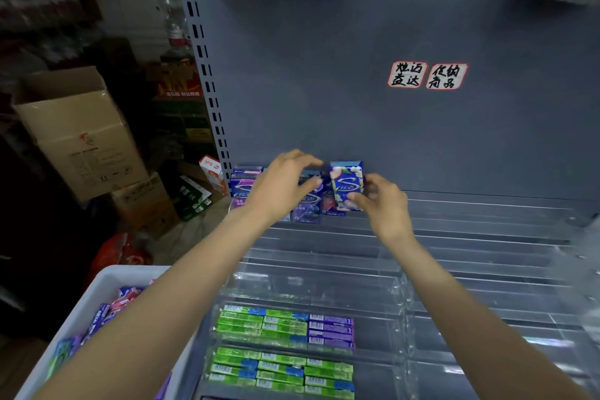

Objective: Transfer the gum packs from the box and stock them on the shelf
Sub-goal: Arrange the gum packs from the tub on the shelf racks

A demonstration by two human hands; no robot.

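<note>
A row of blue and purple gum packs point(243, 186) stands upright at the back left of the clear tiered shelf point(454, 256). My right hand point(381, 201) pinches the rightmost blue gum pack point(344, 178) at the end of that row. My left hand point(282, 183) reaches over the packs beside it, fingers curved with their tips at the neighbouring pack's top. The white box point(97, 289) at the lower left holds several loose gum packs point(97, 318). Green and purple flat gum packs point(282, 325) fill the front left shelf trays.
Dark grey back panel with two handwritten labels point(427, 75). Cardboard boxes point(78, 130) and a red bag point(120, 253) sit on the floor to the left of the shelf upright. The shelf tiers to the right hold nothing.
</note>
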